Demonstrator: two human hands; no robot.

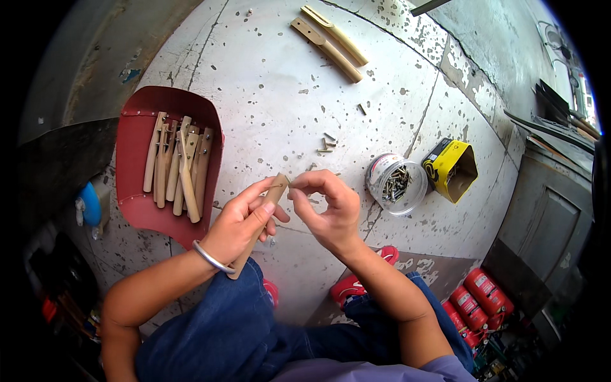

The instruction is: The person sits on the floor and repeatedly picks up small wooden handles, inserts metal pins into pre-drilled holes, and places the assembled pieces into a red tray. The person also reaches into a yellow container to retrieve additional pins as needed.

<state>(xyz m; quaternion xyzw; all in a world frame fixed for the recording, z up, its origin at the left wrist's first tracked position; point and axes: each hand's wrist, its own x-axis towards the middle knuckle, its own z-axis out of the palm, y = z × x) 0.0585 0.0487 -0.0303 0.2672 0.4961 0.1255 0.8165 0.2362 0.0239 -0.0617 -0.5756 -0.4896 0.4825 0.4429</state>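
Observation:
My left hand (245,216) is wrapped round a wooden handle (240,262), which slants up from my knee. Its upper end, with a small hole or pin near the tip, points away from me. Beside that tip my right hand (331,207) pinches a small, thin metal piece, perhaps a bolt (289,180), between thumb and forefinger. On the floor beyond my hands lie several loose bolts (326,145). To the right a clear plastic jar (407,209) holds many metal bolts, and a yellow box (468,172) stands next to it with small parts inside.
At the left a red scoop-shaped tray (137,184) holds several wooden handles (172,172) fitted with bolts. Two more wooden pieces (331,51) lie at the far side of the worn pale floor (254,114). Red fire extinguishers (474,305) lie at the lower right, near a grey cabinet (547,216).

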